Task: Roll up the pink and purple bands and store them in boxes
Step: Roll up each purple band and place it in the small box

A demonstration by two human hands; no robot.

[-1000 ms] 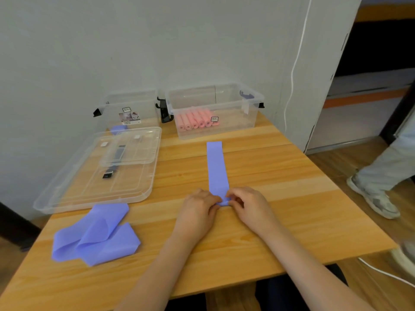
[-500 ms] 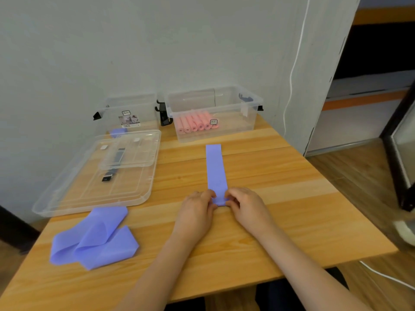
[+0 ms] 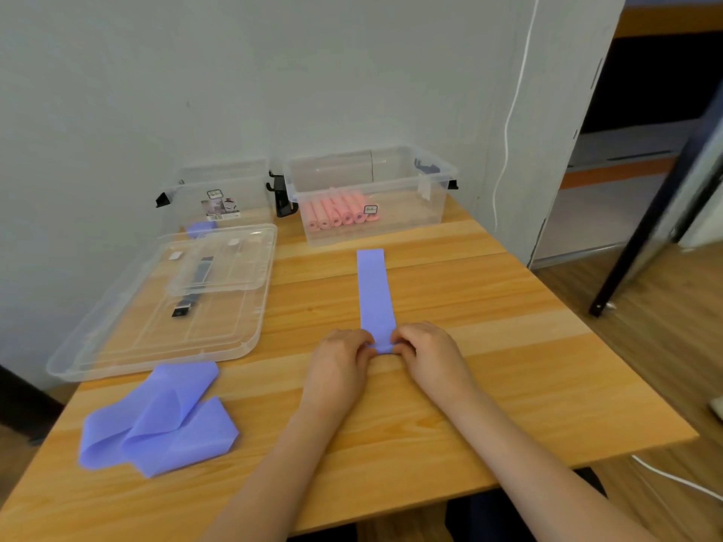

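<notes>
A purple band [image 3: 374, 291] lies flat and straight on the wooden table [image 3: 508, 365], pointing away from me. Its near end is curled into a small roll. My left hand [image 3: 339, 359] and my right hand [image 3: 428, 354] pinch that rolled end from either side. A loose heap of purple bands [image 3: 160, 420] sits at the front left. At the back, a clear box [image 3: 391, 217] holds several rolled pink bands [image 3: 338, 215]. A second clear box [image 3: 219, 189] to its left holds one purple roll [image 3: 200, 228], partly hidden behind a lid.
Two clear lids [image 3: 156, 307] lie stacked at the left of the table, in front of the left box. A white cable [image 3: 512, 111] hangs down the wall at the right. A dark post [image 3: 645, 228] stands on the floor beyond the table's right edge.
The rolled end has moved a little away from me and the flat part of the band is shorter. Legs and shoes at the right have left the view.
</notes>
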